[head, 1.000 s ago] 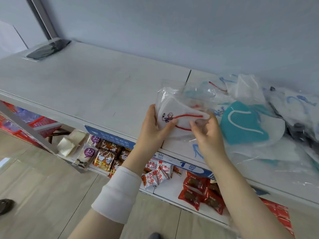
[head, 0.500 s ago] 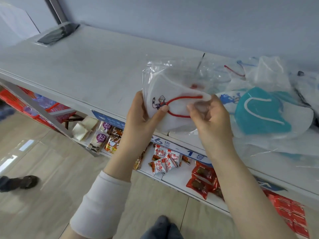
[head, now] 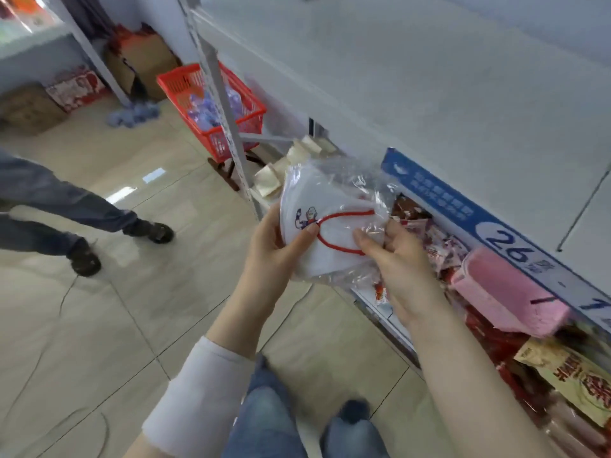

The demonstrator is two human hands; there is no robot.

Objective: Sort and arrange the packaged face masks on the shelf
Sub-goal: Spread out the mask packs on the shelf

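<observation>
We pinch one bagged mask between left hand and right hand, just in front of the shelf and off its top (no other masks visible), so we judge placing not yet done.

Worn: white snug sleeve on left forearm, ending short of wrist; right forearm bare; blue denim jeans; dark shoe, blurred.

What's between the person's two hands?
The head view shows a bagged white mask, gripped on one side by the left hand and on the other by the right hand.
</observation>
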